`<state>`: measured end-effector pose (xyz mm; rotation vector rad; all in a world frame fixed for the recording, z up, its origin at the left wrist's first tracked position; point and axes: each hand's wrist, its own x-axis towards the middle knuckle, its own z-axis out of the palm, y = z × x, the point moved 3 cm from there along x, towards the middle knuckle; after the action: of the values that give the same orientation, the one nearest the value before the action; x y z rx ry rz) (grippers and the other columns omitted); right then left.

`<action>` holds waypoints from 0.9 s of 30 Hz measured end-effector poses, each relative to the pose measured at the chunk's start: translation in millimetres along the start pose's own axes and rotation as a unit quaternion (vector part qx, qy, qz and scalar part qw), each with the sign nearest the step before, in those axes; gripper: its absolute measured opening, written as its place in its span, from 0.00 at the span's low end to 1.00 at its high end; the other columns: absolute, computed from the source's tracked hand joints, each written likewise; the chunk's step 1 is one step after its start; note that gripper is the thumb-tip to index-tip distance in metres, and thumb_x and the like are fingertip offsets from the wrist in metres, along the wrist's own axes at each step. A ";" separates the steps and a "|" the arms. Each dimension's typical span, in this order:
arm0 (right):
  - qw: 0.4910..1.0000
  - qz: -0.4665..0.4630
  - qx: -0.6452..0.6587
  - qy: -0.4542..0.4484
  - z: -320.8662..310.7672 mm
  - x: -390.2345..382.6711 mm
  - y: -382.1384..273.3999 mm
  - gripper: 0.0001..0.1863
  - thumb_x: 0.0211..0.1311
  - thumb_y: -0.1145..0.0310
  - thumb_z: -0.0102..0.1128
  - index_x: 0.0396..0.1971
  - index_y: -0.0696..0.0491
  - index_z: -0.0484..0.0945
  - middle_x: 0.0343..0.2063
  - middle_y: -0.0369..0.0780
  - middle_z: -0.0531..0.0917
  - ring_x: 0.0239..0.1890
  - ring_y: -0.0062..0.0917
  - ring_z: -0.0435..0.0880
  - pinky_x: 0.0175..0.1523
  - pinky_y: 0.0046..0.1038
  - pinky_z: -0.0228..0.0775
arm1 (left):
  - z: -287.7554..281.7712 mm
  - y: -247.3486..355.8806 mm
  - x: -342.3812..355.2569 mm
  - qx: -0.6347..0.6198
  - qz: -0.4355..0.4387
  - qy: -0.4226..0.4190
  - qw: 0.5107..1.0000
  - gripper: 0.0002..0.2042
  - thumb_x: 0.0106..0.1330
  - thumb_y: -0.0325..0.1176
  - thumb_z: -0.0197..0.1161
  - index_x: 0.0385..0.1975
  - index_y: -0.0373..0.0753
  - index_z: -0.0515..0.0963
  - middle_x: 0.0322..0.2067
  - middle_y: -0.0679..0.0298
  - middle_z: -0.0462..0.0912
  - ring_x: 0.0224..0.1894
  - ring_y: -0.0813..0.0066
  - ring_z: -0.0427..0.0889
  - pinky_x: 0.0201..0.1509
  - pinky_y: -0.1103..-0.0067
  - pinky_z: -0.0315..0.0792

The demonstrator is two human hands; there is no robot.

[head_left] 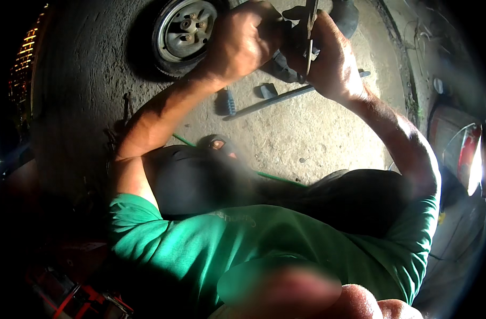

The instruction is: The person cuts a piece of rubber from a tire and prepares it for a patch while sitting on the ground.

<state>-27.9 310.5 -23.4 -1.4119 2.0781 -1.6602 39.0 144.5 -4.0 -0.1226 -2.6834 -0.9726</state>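
Note:
Both my arms reach out over the concrete floor at the top of the view. My left hand is closed in a fist, and what its fingers grip is hidden in shadow. Close by, my right hand has its fingers bent round a dark mechanical part. A thin curved metal plate, seen nearly edge-on, stands along that part. More dark metal shows below and between the hands, too shadowed to name. Left of my left hand, a small wheel with a metal rim lies on the floor.
On the floor are a long dark bar, a tool with a ribbed handle and a small dark block. A green cord runs by my legs. A red vehicle light is at right, a red-and-black object at lower left.

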 end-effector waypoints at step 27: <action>0.965 0.051 0.255 0.043 -16.7 6.9 29.8 0.27 0.61 0.68 0.73 0.54 0.61 0.70 0.29 0.40 0.86 0.28 0.23 0.85 0.34 0.24 0.82 | -2.3 -19.5 -3.0 -0.092 0.044 -0.043 0.994 0.10 0.68 0.33 0.61 0.47 0.38 0.77 0.40 0.62 0.81 0.43 0.70 0.79 0.48 0.72 0.73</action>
<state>-58.9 315.9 -38.4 -1.0612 1.5546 -2.0423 39.0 128.2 -15.2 -0.3245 -2.6346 -1.2105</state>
